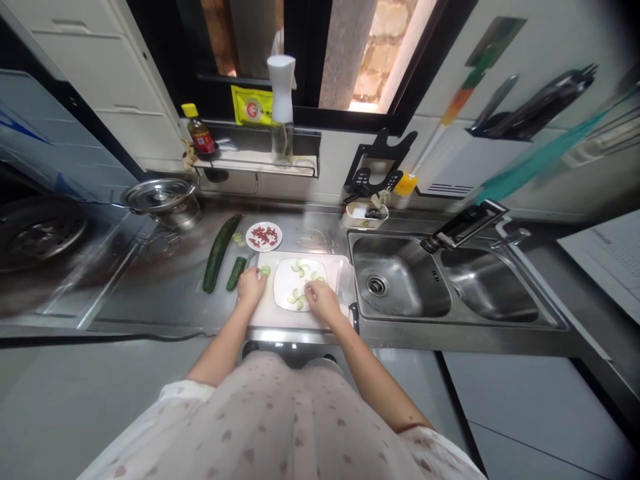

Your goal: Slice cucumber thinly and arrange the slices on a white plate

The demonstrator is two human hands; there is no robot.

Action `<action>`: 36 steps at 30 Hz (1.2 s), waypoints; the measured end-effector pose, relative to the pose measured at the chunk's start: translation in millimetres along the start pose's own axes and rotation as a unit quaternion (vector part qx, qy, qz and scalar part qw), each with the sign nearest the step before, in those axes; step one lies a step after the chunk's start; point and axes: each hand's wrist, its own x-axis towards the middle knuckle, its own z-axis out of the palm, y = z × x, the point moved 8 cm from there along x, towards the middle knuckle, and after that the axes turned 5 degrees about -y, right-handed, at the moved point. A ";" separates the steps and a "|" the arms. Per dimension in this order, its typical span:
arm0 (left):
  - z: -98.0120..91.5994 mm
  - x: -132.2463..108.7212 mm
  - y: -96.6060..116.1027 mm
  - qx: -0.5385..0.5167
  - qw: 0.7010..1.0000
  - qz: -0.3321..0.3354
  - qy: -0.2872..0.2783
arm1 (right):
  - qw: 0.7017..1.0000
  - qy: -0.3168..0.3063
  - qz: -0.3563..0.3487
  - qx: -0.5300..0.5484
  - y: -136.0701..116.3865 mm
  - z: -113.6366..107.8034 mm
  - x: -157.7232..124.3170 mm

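A white square plate point(280, 285) lies on a pale cutting board point(263, 317), bearing thin cucumber slices point(297, 299) fanned into small pinwheels. At the board's left side, my left hand point(251, 287) has its fingers closed at a little stack of cucumber slices point(265, 271). My right hand point(324, 301) reaches over the plate's right edge, fingertips pinched together beside a cucumber slice point(316, 276); the exact grip is small and partly hidden. Left of the board lie a cut cucumber piece point(236, 274) and a long whole cucumber point(220, 257).
A round plate of small red pieces point(264, 237) sits behind the board, with loose slices point(239, 240) beside it. A black-handled knife point(355, 316) is at the board's right edge, near the double sink point(400, 273). A lidded steel pot point(173, 203) stands back left.
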 end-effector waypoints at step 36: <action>-63.3 -44.9 76.8 -0.486 0.862 0.123 -0.074 | 0.969 0.126 -0.063 0.203 -41.5 -60.9 18.9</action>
